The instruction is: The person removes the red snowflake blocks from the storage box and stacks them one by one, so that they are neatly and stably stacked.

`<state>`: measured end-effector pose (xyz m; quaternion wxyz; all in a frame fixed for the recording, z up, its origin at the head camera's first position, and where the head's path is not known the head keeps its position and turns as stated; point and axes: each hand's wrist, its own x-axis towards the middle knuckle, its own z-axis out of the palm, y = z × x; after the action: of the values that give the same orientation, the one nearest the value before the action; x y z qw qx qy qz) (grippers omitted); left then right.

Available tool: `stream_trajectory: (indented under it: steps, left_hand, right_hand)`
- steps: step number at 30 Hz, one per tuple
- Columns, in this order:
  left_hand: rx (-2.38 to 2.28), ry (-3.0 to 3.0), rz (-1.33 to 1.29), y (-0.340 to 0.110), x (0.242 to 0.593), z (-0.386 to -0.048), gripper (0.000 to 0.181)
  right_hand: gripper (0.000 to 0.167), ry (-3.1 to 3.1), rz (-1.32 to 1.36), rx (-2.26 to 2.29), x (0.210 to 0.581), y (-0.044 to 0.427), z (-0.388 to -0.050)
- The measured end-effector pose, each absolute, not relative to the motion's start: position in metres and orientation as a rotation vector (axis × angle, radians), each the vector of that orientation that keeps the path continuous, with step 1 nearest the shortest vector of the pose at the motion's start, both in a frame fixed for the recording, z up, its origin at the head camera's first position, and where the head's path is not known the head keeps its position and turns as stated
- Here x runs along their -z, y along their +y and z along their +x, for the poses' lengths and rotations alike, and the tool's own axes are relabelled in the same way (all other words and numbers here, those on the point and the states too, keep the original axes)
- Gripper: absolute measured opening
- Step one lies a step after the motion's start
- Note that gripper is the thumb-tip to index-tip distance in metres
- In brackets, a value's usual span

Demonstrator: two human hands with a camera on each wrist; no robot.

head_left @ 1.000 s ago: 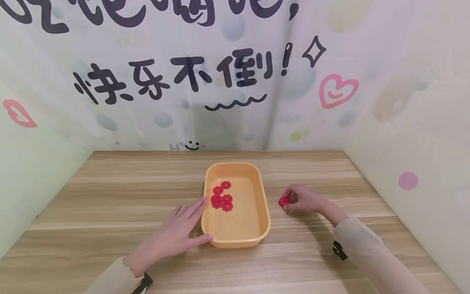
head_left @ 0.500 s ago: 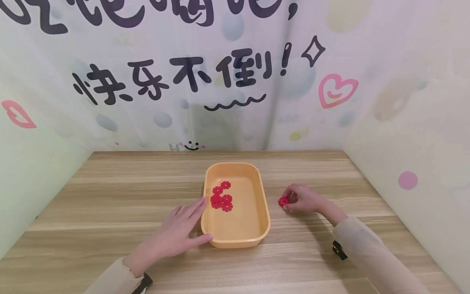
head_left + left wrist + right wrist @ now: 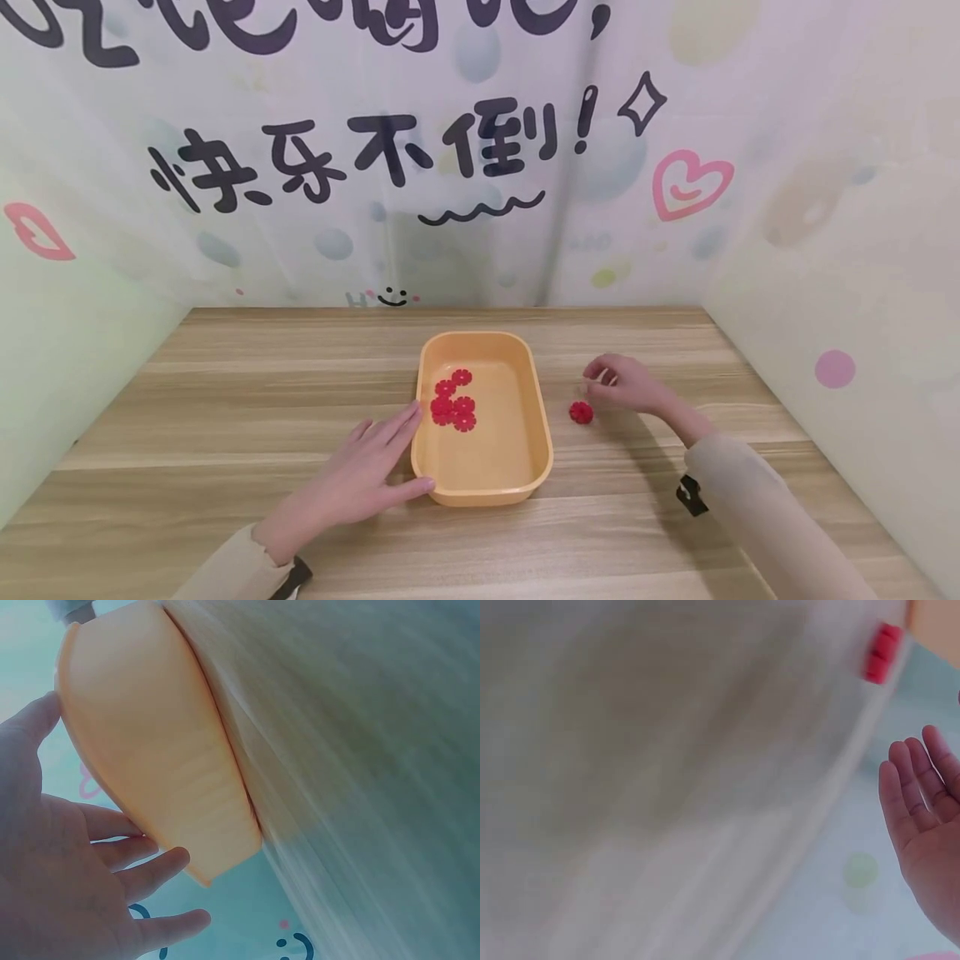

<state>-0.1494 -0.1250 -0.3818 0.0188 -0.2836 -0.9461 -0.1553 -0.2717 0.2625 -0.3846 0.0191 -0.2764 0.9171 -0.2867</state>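
A yellow-orange plastic tray (image 3: 495, 483) stands on the wooden table, with several red snowflake-shaped discs (image 3: 464, 422) lying at its left side. My left hand (image 3: 352, 479) touches the tray's left rim; the left wrist view shows its fingers (image 3: 154, 876) spread along the tray's outer wall (image 3: 150, 727). To the right of the tray, a small stack of red discs (image 3: 581, 412) rests on the table, seen blurred as red pieces (image 3: 881, 652) in the right wrist view. Just above and behind that stack is my right hand (image 3: 626, 385), holding nothing, its fingers (image 3: 922, 769) relaxed and apart from the discs.
Wood-grain table (image 3: 262, 392) surrounds the tray. A printed curtain (image 3: 480, 250) with black characters closes off the back, and pale walls (image 3: 847, 275) stand at both sides.
My right hand has let go of the red disc stack and moved slightly up and away, leaving it on the table. My left hand and the tray have stayed in place.
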Motion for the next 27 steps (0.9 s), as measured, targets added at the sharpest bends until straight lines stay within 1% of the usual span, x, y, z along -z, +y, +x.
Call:
stream_trajectory:
  steps: [8, 12, 16, 22, 27]
  left_hand:
    - [0.478, -2.941, -0.878, -0.126, 0.382, -0.150, 0.086]
    - [0.479, -2.939, -0.883, -0.126, 0.381, -0.149, 0.086]
    - [0.486, -2.938, -0.884, -0.125, 0.381, -0.149, 0.085]
    - [0.484, -2.915, -0.895, -0.125, 0.381, -0.148, 0.086]
    - [0.454, -2.878, -0.916, -0.126, 0.382, -0.149, 0.086]
  right_hand:
    - [0.021, 2.897, -0.963, 0.896, 0.349, 0.238, -0.294]
    - [0.020, 2.891, -0.989, 0.893, 0.332, 0.218, -0.302]
    - [0.022, 2.854, -1.043, 0.881, 0.318, 0.194, -0.307]
    - [0.024, 2.817, -1.080, 0.794, 0.305, 0.154, -0.312]
    - [0.024, 2.748, -1.091, 0.723, 0.301, 0.121, -0.312]
